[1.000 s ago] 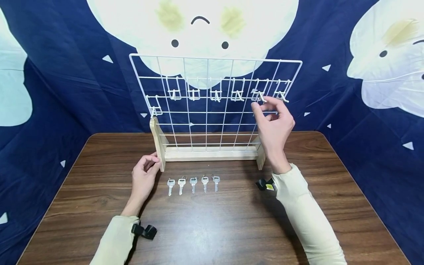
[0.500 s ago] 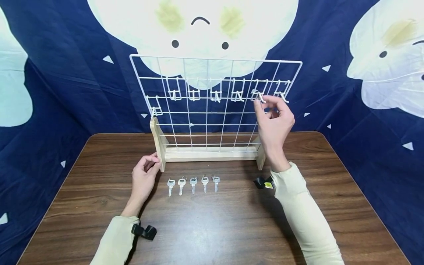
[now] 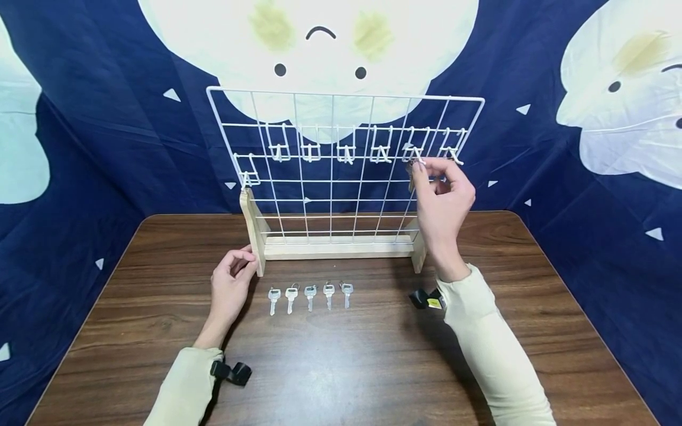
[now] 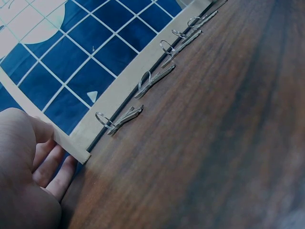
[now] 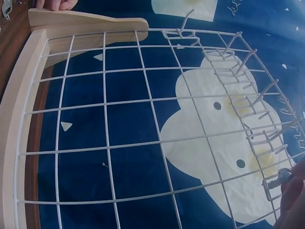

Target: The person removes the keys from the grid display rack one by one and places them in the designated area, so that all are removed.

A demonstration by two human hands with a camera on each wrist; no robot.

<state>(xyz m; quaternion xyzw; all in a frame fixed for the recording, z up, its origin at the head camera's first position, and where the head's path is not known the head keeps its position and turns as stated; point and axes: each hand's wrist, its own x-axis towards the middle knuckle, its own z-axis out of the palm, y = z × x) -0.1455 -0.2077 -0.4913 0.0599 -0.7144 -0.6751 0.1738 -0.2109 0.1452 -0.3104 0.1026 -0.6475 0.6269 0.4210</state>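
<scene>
Near the second hook from the right on the white wire grid rack (image 3: 331,180), my right hand (image 3: 445,201) pinches a key (image 3: 411,176). This key hangs beside the thumb, just below the white hook (image 3: 414,155); in the right wrist view the metal key (image 5: 280,177) shows at the fingertips. Whether its ring is round the hook I cannot tell. My left hand (image 3: 230,284) grips the lower end of the rack's left wooden leg (image 3: 253,236), with fingers curled behind it in the left wrist view. Several keys (image 3: 311,297) with rings lie in a row before the rack.
More white wire hooks (image 3: 346,154) hang along the grid's upper part, and one hook (image 3: 247,177) sits lower at the left edge. A wooden crossbar (image 3: 338,248) joins the legs. Behind the brown table (image 3: 341,367) hangs a blue cloth (image 3: 122,136) with clouds.
The key at my right fingertips has come into clear view, hanging below the hook. My right hand has shifted only slightly. The left hand keeps its hold on the wooden leg.
</scene>
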